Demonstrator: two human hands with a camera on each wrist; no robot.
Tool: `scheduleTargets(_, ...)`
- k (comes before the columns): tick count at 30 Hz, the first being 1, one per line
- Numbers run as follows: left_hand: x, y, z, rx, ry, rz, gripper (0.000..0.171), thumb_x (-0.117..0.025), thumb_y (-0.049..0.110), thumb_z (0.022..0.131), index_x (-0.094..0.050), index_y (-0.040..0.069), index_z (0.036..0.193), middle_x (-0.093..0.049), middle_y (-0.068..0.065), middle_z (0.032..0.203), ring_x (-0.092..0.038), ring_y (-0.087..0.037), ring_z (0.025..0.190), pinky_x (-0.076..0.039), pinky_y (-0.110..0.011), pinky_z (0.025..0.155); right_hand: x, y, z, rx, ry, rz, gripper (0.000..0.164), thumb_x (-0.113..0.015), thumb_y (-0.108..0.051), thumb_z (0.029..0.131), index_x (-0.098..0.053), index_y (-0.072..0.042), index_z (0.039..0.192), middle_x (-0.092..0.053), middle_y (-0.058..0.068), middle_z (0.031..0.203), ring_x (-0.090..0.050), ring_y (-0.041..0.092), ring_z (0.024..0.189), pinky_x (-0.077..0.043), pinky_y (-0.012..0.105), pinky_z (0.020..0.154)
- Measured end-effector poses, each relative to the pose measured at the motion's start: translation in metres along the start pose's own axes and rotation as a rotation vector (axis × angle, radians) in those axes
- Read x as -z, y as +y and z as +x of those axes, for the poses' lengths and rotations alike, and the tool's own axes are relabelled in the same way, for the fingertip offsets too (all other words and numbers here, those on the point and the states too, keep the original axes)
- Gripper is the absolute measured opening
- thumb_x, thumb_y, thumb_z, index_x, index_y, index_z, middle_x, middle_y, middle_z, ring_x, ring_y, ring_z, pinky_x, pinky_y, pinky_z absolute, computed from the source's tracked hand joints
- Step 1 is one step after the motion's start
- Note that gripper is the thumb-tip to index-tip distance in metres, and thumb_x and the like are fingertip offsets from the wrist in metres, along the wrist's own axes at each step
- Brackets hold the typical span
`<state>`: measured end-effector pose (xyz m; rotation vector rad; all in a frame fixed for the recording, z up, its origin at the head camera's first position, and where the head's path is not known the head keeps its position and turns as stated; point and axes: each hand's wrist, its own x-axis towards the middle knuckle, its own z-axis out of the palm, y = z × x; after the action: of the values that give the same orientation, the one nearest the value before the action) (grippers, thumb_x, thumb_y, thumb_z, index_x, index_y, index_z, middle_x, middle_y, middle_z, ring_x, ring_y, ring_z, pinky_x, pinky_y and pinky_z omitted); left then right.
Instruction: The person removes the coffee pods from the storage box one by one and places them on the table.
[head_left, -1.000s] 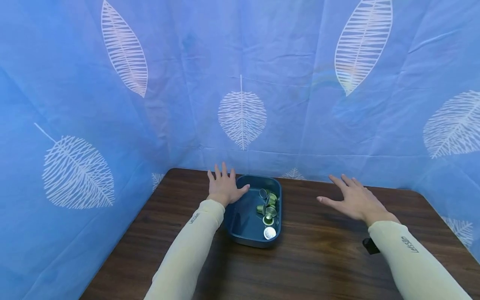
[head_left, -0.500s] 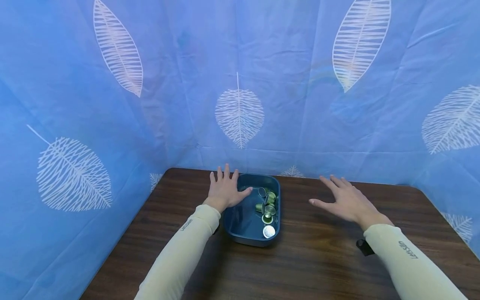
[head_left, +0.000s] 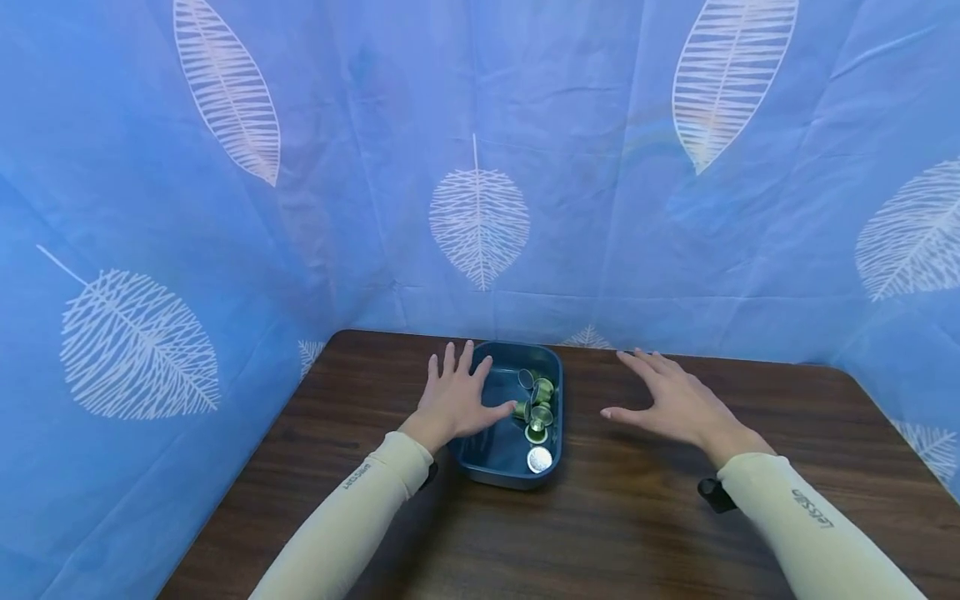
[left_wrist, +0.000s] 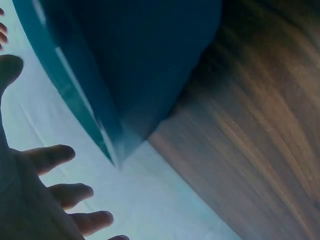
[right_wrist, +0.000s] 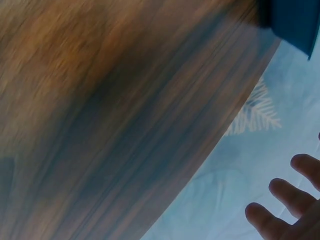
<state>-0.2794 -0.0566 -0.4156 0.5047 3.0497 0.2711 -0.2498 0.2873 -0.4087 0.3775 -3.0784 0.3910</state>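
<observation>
A dark blue rectangular tray lies on the brown wooden table, with several green coffee capsules along its right side. One capsule near the front shows its round silver lid. My left hand hovers over the tray's left side, fingers spread, the thumb overlapping a capsule in the head view. In the left wrist view the tray's wall rises beside the spread fingers. To the right of the tray, my right hand hangs over the table with fingers extended and nothing in it.
The wooden table reaches back to a blue cloth printed with white leaves, which hangs behind it and along both sides. A black wrist device sits under the right cuff.
My left hand has moved right, further over the tray. The right hand has moved left, closer to the tray. The tray and capsules stay in place while the head view shifts slightly.
</observation>
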Motion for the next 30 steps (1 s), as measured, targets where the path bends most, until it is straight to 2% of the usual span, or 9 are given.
scheduleTargets(7,-0.003,0.012,-0.027,-0.072,0.038,-0.04,0.091,-0.054,0.082,0.092,-0.053,0.021,0.161,-0.029,-0.015,0.178,-0.018,-0.049,0.166,-0.016,-0.071,0.132,-0.006,-0.011,-0.001,0.045,0.025,0.005,0.107,-0.068,-0.082,0.088,-0.04,-0.015,0.167,-0.034,0.025,0.174,-0.03,0.054,0.159,-0.033,0.078,0.12)
scheduleTargets(12,-0.006,0.018,-0.047,-0.112,0.07,-0.026,0.09,-0.055,0.084,0.091,-0.06,0.021,0.155,-0.036,-0.016,0.175,-0.024,-0.05,0.164,-0.022,-0.073,0.129,-0.009,-0.019,-0.002,0.076,0.051,0.019,0.101,-0.068,-0.079,0.09,-0.043,-0.017,0.166,-0.038,0.022,0.173,-0.035,0.052,0.158,-0.036,0.076,0.119)
scheduleTargets(18,-0.013,0.015,-0.068,-0.102,0.063,-0.078,0.093,-0.059,0.084,0.09,-0.059,0.019,0.156,-0.036,-0.018,0.175,-0.025,-0.052,0.163,-0.024,-0.074,0.128,-0.013,-0.028,-0.006,0.111,0.079,0.044,0.092,-0.074,-0.068,0.093,-0.045,-0.018,0.165,-0.041,0.02,0.171,-0.04,0.05,0.156,-0.041,0.075,0.116)
scheduleTargets(22,-0.02,0.013,-0.08,-0.096,0.088,-0.102,0.095,-0.061,0.085,0.088,-0.059,0.019,0.156,-0.038,-0.019,0.173,-0.026,-0.053,0.163,-0.026,-0.075,0.126,-0.016,-0.034,-0.01,0.145,0.096,0.041,0.089,-0.077,-0.062,0.093,-0.047,-0.018,0.164,-0.043,0.02,0.17,-0.042,0.049,0.155,-0.041,0.074,0.116)
scheduleTargets(27,-0.028,0.014,-0.093,-0.075,0.094,-0.12,0.096,-0.063,0.086,0.087,-0.058,0.02,0.156,-0.039,-0.019,0.173,-0.027,-0.052,0.163,-0.028,-0.075,0.126,-0.02,-0.041,-0.015,0.171,0.093,0.047,0.088,-0.075,-0.066,0.093,-0.048,-0.019,0.163,-0.045,0.018,0.169,-0.045,0.047,0.154,-0.044,0.073,0.114)
scheduleTargets(30,-0.027,0.018,-0.097,-0.063,0.094,-0.137,0.094,-0.066,0.083,0.087,-0.058,0.019,0.156,-0.039,-0.019,0.173,-0.027,-0.051,0.163,-0.029,-0.074,0.126,-0.023,-0.046,-0.017,0.18,0.094,0.056,0.088,-0.074,-0.068,0.092,-0.05,-0.019,0.162,-0.046,0.017,0.168,-0.047,0.046,0.152,-0.046,0.072,0.113)
